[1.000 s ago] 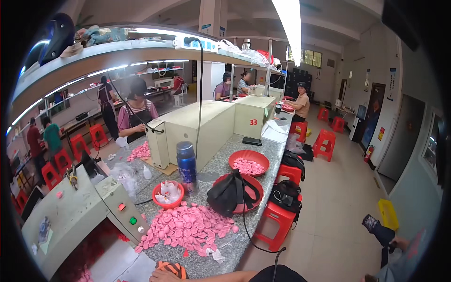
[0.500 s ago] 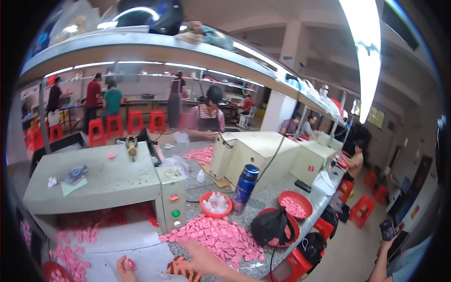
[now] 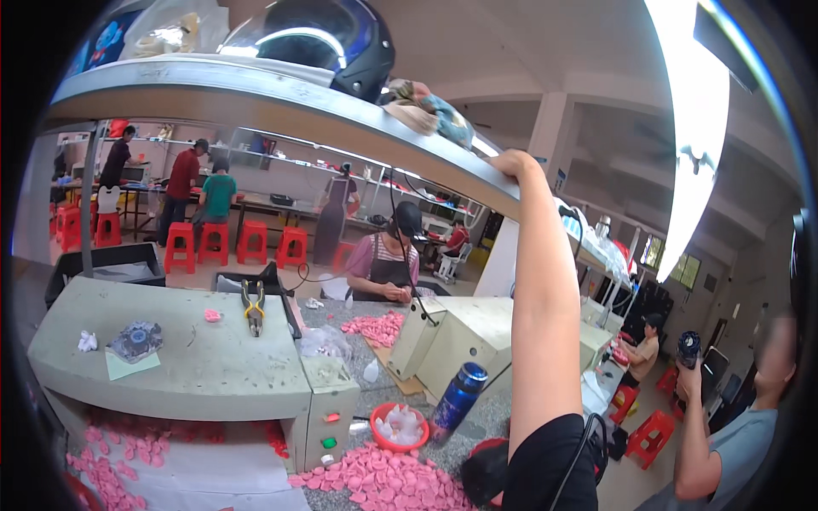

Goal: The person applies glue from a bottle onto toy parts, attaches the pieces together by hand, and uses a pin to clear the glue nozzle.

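Note:
My right arm stretches up across the view, with my right hand (image 3: 516,163) at the edge of the overhead shelf (image 3: 281,92). Its fingers bend over the shelf's top and are partly hidden, so whether they grip anything does not show. To the left of that hand lies a bundle of patterned cloth (image 3: 443,119). My left hand is out of view. Below, a heap of small pink pieces (image 3: 383,479) covers part of the speckled worktop. More pink pieces (image 3: 106,477) lie under the pale green box-shaped machine (image 3: 170,358).
A dark helmet (image 3: 362,55) sits on the shelf. Pliers (image 3: 253,308) lie on the machine. A red bowl of whitish pieces (image 3: 399,428) stands beside a blue bottle (image 3: 460,400). A person (image 3: 388,264) sits opposite; another person (image 3: 733,443) holds a dark object at right.
My right hand has risen from low over the worktop to the shelf edge. My left hand and the orange-and-black striped item have dropped out of view. The view has shifted.

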A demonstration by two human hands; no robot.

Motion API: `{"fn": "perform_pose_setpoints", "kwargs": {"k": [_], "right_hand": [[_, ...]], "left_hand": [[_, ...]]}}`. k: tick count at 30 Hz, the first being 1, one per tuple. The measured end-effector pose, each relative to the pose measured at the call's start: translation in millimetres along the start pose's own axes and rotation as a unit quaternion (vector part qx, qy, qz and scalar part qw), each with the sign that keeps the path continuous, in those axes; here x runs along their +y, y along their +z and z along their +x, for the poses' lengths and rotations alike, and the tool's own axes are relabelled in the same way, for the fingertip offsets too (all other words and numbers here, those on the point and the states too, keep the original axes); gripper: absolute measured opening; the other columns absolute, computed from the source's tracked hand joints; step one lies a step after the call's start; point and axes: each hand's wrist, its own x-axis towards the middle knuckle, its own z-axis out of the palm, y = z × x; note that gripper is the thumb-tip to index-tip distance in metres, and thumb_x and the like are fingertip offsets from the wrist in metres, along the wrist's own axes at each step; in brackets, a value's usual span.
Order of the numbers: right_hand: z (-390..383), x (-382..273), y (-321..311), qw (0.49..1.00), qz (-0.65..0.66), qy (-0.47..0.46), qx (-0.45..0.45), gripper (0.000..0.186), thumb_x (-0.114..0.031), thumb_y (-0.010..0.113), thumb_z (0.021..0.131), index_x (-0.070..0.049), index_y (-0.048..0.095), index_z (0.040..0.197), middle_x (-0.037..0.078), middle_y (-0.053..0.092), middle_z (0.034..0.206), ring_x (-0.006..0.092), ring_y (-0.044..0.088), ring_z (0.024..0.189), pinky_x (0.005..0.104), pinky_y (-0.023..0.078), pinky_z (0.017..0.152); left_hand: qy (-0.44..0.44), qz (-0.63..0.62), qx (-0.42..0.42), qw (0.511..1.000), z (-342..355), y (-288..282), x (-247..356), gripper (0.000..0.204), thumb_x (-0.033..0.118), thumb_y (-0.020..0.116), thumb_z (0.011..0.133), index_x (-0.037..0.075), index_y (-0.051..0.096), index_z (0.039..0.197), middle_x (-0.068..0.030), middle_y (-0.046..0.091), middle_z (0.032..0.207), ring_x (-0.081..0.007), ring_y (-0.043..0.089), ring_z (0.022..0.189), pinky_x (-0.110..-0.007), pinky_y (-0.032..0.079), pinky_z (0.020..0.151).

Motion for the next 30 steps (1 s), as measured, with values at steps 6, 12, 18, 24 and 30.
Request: {"fn": "perform_pose_setpoints", "kwargs": {"k": [6, 12, 18, 24, 30], "right_hand": [[22, 17, -20, 0.996, -0.014, 0.07, -0.045, 0.047, -0.036, 0.063, 0.062, -0.005, 0.064, 0.098, 0.011, 0.061, 0.101, 0.0228, 0.058, 0.092, 0.0342, 0.042, 0.08], [-18, 10, -28, 0.995, -0.046, 0.09, 0.025, 0.046, -0.035, 0.067, 0.055, -0.01, 0.065, 0.094, 0.008, 0.063, 0.094, 0.0226, 0.06, 0.089, 0.0428, 0.039, 0.083], [-40, 36, -26, 0.966, -0.137, 0.071, 0.207, 0.071, -0.045, 0.065, 0.056, -0.013, 0.052, 0.117, 0.015, 0.056, 0.111, 0.0256, 0.053, 0.106, 0.0334, 0.044, 0.087], [-33, 20, -37, 0.981, -0.122, 0.15, 0.025, 0.077, -0.041, 0.07, 0.052, -0.004, 0.05, 0.117, 0.016, 0.054, 0.111, 0.0266, 0.052, 0.106, 0.0356, 0.043, 0.084], [-44, 36, -13, 0.898, -0.037, 0.167, 0.404, 0.089, -0.036, 0.074, 0.052, -0.002, 0.033, 0.123, 0.021, 0.045, 0.111, 0.0344, 0.043, 0.108, 0.0402, 0.039, 0.088]], "left_hand": [[0.014, 0.033, -0.028, 0.999, -2, -3, 11, 0.023, 0.013, 0.046, 0.087, -0.002, 0.055, 0.102, -0.0094, 0.057, 0.085, -0.0168, 0.052, 0.076, -0.028, 0.044, 0.071], [-0.002, 0.021, -0.032, 0.999, 5, -2, -15, 0.024, 0.015, 0.047, 0.088, -0.002, 0.055, 0.104, -0.0082, 0.057, 0.086, -0.0149, 0.052, 0.076, -0.026, 0.044, 0.07], [0.01, -0.018, -0.046, 0.999, 7, 2, -7, 0.025, 0.015, 0.047, 0.088, -0.002, 0.054, 0.105, -0.0087, 0.057, 0.088, -0.0145, 0.052, 0.078, -0.027, 0.045, 0.072], [-0.018, -0.06, -0.042, 0.997, 10, -3, -25, 0.025, 0.014, 0.047, 0.088, -0.003, 0.053, 0.106, -0.0088, 0.056, 0.089, -0.015, 0.053, 0.079, -0.026, 0.045, 0.073], [-0.041, -0.064, -0.043, 0.996, 5, -3, -15, 0.025, 0.013, 0.048, 0.088, -0.003, 0.054, 0.105, -0.0083, 0.057, 0.085, -0.0142, 0.053, 0.077, -0.026, 0.045, 0.072]]}}
